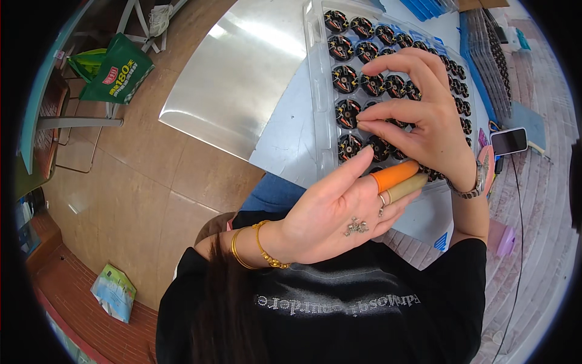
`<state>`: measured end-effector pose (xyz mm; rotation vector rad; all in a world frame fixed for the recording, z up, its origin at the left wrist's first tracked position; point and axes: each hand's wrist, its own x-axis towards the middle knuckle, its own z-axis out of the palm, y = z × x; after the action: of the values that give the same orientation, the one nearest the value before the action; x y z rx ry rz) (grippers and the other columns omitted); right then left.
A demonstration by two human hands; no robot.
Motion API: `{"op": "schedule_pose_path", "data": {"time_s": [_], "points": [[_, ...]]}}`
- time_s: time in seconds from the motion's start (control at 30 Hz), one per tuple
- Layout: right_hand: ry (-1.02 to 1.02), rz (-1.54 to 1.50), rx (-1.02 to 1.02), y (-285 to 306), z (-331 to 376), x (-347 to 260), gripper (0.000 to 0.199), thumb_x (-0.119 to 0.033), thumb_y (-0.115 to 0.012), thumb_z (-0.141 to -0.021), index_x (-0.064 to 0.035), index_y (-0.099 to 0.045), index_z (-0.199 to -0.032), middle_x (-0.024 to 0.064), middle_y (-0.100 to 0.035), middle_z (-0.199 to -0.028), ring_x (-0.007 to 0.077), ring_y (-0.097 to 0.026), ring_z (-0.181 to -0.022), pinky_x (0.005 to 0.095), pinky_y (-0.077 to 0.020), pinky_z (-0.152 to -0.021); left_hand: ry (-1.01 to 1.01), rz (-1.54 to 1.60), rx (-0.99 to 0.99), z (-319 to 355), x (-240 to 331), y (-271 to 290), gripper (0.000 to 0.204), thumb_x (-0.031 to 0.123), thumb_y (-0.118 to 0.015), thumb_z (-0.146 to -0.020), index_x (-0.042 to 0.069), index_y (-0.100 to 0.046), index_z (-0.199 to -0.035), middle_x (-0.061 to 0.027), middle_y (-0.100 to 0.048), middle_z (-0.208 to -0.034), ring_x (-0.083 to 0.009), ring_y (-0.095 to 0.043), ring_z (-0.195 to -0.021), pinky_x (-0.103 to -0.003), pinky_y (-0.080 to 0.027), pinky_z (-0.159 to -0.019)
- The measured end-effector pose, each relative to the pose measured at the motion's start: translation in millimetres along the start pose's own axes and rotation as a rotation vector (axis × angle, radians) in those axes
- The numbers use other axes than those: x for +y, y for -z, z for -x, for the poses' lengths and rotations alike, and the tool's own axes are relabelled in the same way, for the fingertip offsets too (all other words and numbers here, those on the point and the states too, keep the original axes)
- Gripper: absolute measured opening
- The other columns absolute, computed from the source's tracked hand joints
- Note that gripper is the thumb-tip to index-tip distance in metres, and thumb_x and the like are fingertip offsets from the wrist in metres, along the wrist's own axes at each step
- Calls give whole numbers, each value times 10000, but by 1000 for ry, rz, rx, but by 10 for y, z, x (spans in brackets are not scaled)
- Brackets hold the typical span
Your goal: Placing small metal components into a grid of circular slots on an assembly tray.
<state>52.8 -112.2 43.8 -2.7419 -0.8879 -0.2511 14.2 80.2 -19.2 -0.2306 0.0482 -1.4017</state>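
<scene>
My left hand [336, 209] lies palm up near my chest, with several small silver screws [356, 227] resting in the palm. Two of its fingers wear covers, one orange [394, 175] and one beige [407, 187]. My right hand [424, 118] reaches over a clear plastic tray [316, 91] filled with rows of round black motors. Its thumb and forefinger are pinched together against one motor [345, 113] in the tray's left column. Anything between those fingertips is too small to see. This hand hides several motors.
A shiny metal sheet [242, 73] lies left of the tray. A phone [509, 141] sits at the right, with stacked clear trays [491, 54] behind it. A green bag [118, 70] and a light packet [114, 291] are on the floor to the left.
</scene>
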Motion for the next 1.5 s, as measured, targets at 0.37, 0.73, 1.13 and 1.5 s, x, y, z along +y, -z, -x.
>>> {"op": "schedule_pose_path", "data": {"time_s": [0.37,0.73,1.13,1.5], "points": [[1,34,-65,90,-23,-73,232,-114,-810,-625,-151,-784,-852,41,-637,-1223,301,-492,-1185,410,-390,-1010,-37,-48,-13,10,2,-20,772,562,-192,-1035,-8,-116,-1550,-121,-221,-1602,-210,-163,-1502,-342,-150,-1202],[-23,41,-8,468,115,-336,307,-185,-815,-557,-172,-784,-862,90,-656,-1148,299,-563,-1085,440,-447,-924,-221,106,-76,-16,6,-28,777,586,-181,-1024,18,-173,-1553,-65,-307,-1564,-183,-272,-1443,-358,-144,-1193],[-126,-78,-2,273,366,-628,248,-113,-818,-529,-155,-742,-761,52,-636,-1138,290,-530,-1060,403,-461,-885,-294,-19,-38,-52,-55,-58,765,567,-137,-1029,3,-169,-1545,-110,-333,-1538,-219,-331,-1412,-375,-235,-1170],[-79,-112,57,213,323,-600,261,-157,-810,-570,-142,-764,-826,56,-632,-1135,278,-532,-1065,401,-451,-897,-295,10,-120,-14,-15,-29,758,561,-174,-1031,8,-161,-1548,-133,-352,-1521,-204,-330,-1412,-374,-233,-1173]]}}
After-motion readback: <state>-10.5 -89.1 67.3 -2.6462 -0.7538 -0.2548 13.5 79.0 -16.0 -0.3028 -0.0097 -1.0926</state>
